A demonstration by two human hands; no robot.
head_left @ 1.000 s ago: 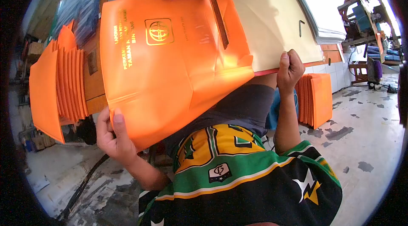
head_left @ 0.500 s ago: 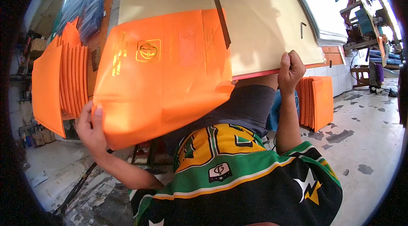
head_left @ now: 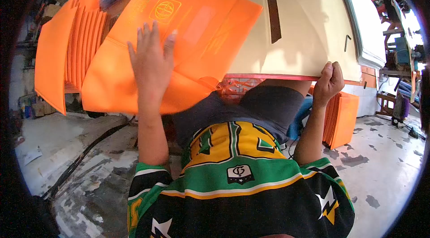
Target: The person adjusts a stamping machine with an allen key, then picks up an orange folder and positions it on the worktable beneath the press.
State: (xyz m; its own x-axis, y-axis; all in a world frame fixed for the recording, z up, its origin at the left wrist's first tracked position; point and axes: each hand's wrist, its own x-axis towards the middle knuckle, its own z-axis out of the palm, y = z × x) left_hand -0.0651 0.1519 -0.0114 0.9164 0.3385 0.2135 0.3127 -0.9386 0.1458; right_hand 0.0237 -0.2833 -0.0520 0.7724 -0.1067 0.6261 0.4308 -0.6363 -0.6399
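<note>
A large orange plastic sheet cover (head_left: 206, 27), with a gold round emblem and printed lettering, lies slanted over the left part of the cream board (head_left: 298, 41) and hangs past its front edge. My left hand (head_left: 153, 59) is open on the cover, fingers spread flat just below the emblem. My right hand (head_left: 329, 83) is closed in a fist at the board's front right edge. Whatever its fingers may hold is hidden. A dark metal strip (head_left: 272, 12) points down over the board, to the right of the cover.
Several folded orange covers (head_left: 83, 50) stand in a row at the left, and another orange stack (head_left: 341, 119) stands on the floor at the right. White sheets (head_left: 365, 23) lie beyond the board. A hex key (head_left: 347, 42) rests on the board. A black cable (head_left: 85, 157) crosses the floor.
My left hand has let go of the cover's lower left corner and now lies flat on it. The cover has slid left and turned. My right hand stays closed near the board's edge.
</note>
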